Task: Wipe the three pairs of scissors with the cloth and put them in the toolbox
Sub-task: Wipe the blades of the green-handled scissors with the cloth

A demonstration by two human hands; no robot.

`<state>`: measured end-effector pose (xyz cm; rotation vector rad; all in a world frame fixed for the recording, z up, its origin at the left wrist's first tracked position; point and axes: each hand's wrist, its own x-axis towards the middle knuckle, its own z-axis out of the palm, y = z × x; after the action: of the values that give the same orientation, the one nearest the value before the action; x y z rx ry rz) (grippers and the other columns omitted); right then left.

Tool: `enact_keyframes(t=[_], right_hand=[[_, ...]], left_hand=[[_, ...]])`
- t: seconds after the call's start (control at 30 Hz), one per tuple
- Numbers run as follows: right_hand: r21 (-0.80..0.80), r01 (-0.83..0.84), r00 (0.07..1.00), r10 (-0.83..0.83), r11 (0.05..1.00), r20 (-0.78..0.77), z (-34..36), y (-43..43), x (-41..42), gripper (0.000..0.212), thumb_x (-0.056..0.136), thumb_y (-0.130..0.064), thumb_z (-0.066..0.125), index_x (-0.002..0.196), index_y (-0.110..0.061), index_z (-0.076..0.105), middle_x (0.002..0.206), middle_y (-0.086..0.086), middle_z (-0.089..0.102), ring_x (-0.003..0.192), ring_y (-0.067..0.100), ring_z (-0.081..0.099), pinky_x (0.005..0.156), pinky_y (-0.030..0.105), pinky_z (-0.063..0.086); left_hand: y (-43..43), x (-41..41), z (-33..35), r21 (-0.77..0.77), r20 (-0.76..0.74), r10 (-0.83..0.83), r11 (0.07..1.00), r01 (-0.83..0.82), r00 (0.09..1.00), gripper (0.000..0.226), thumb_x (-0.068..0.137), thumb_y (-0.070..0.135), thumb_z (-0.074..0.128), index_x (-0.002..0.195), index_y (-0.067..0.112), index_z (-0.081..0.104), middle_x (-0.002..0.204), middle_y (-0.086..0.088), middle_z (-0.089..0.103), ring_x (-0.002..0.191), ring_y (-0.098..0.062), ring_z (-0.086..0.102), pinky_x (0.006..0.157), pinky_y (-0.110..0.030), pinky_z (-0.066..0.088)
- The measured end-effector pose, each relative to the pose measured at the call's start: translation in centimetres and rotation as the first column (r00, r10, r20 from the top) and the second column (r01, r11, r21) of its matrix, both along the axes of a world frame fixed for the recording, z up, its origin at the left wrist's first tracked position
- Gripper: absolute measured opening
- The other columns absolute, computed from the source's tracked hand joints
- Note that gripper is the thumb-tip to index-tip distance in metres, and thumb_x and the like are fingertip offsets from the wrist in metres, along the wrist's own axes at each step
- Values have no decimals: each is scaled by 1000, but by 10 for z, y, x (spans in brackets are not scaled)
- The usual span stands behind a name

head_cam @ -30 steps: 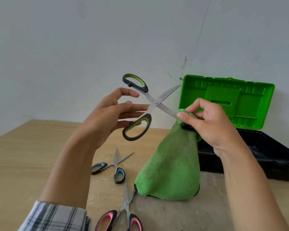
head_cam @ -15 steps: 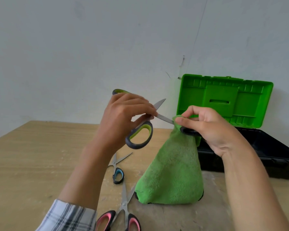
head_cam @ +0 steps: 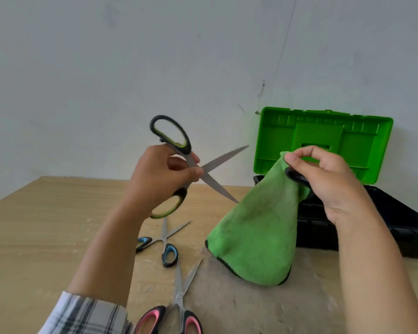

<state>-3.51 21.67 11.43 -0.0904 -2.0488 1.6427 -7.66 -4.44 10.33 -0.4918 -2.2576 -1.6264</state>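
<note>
Green scissors (head_cam: 223,157) pulled left, clear of cloth (head_cam: 256,232); left hand (head_cam: 159,179) fingers clenched round them above desk (head_cam: 46,225). Right hand (head_cam: 323,182) pinches cloth top. Second blade likely next; toolbox (head_cam: 396,220) open far right.

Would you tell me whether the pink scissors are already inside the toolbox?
No, the pink scissors lie on the table, outside the toolbox.

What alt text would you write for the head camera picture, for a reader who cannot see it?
A person's left hand holds open green-handled scissors above a wooden table, while the right hand pinches a green cloth. Blue-handled scissors and pink-handled scissors lie on the table; an open toolbox stands behind the cloth.
</note>
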Motion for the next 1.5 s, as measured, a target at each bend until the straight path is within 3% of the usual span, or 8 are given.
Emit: enact_keyframes(t=[0.13, 0.3, 0.6, 0.77, 0.97, 1.27, 1.37, 1.5], right_hand=[[19, 6, 993, -4, 1000, -119, 1, -7, 1, 12, 88, -27, 75, 83, -26, 64, 72, -6, 76, 68, 2, 70, 73, 26, 50], [100, -106, 974, 123, 989, -189, 3, -29, 1, 11, 89, -19, 73, 83, -21, 64, 74, -7, 76, 63, 1, 69, 63, 9, 48], [231, -341, 923, 372, 911, -102, 11, -45, 12, 11, 84, -25, 72, 85, -17, 65, 68, -8, 70, 61, 4, 62, 65, 14, 48], [371, -289, 948, 317, 883, -15, 5, -49, 11, 11, 90, -27, 73, 86, -23, 63, 74, -2, 77, 62, 6, 66, 70, 31, 48], [437, -76, 974, 162, 896, -161, -5, -59, -2, 23, 84, -29, 81, 80, -23, 58, 72, -2, 76, 68, 26, 73, 72, 48, 58], [484, -171, 971, 231, 858, -66, -4, -45, -2, 20, 83, -27, 80, 83, -24, 60, 69, -9, 76, 66, 10, 71, 73, 38, 54], [521, -176, 978, 207, 835, -2, -1, -26, 3, 20, 82, -28, 80, 82, -24, 61, 73, -3, 78, 72, 22, 74, 77, 50, 59], [506, -70, 995, 98, 860, -30, 2, 4, 11, 17, 82, -32, 78, 83, -24, 63, 76, -6, 78, 76, 13, 75, 84, 52, 58]], left_hand=[[-1, 5, 5, 343, 217, -232, 927, 149, 948, 21, 76, 9, 76, 96, 3, 70, 79, -8, 76, 82, -20, 74, 63, -19, 54], [1, 11, 10, 472, 226, -362, 853, 224, 904, 29, 65, 14, 74, 92, 4, 69, 76, -5, 73, 76, -16, 72, 67, -20, 58], [10, 13, 11, 493, 195, -331, 847, 200, 923, 10, 78, 3, 72, 87, 6, 67, 71, -5, 72, 71, -15, 72, 65, -20, 56], [17, 13, 11, 522, 176, -276, 840, 148, 945, 16, 78, 2, 74, 92, 5, 66, 71, -6, 73, 69, -16, 71, 59, -20, 54], [17, 12, 9, 499, 199, -302, 850, 169, 932, 27, 84, 5, 70, 109, 1, 61, 85, -10, 71, 71, -14, 71, 62, -22, 57], [20, 11, 9, 466, 213, -244, 877, 121, 946, 27, 84, 1, 70, 110, -2, 62, 80, -13, 70, 65, -15, 69, 58, -23, 55], [10, 10, 12, 454, 213, -198, 887, 82, 957, 29, 84, 3, 70, 111, -2, 61, 79, -10, 72, 66, -14, 71, 59, -22, 55], [-16, 11, 16, 434, 198, -166, 899, 66, 966, 32, 83, 8, 71, 113, 2, 61, 80, -6, 75, 71, -14, 73, 62, -22, 56]])
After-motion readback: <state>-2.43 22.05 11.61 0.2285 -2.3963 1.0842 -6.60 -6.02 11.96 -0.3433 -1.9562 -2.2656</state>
